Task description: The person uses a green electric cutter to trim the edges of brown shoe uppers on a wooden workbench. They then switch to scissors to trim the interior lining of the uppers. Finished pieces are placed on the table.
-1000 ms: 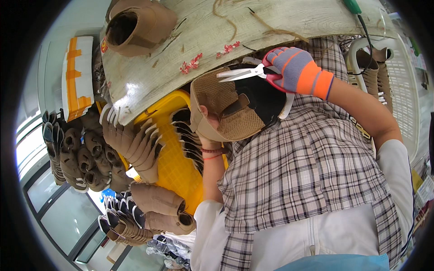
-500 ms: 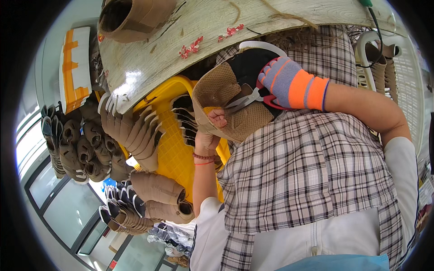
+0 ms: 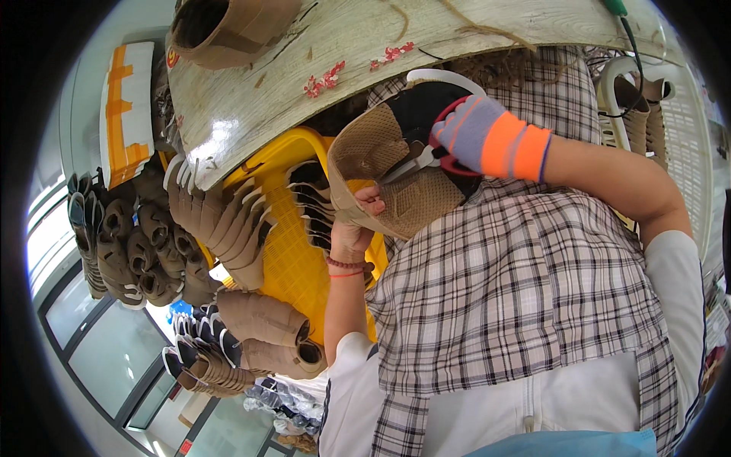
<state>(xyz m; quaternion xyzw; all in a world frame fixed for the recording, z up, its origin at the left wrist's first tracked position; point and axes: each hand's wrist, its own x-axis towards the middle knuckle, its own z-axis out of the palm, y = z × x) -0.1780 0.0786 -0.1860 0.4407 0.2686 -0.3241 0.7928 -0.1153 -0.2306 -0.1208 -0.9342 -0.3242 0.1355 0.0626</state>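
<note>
A tan shoe upper [image 3: 432, 200] with mesh lining and a black inner part lies tilted over my lap, its opening facing up. My bare left hand [image 3: 353, 231] grips its left edge, the fingers curled over the rim and the thumb side hidden beneath. In my right hand [image 3: 481, 139], which wears a grey and orange glove, are red-handled scissors [image 3: 415, 164]. Their blades reach into the upper, pointing toward my left fingers. The blade tips are hard to make out against the lining. A white curved rim [image 3: 444, 78] shows at the upper's far end.
A pale wooden table [image 3: 266, 114] spans the far side, bearing another tan upper [image 3: 237, 30]. Below its edge is a yellow basket [image 3: 283, 266] with several uppers around it. More stacked uppers [image 3: 137, 251] lie at left. A white basket [image 3: 689, 164] with uppers stands at right.
My right hand has moved slightly left and up with the scissors, and the handles have turned a little. My left hand keeps its hold on the upper, which has barely shifted.
</note>
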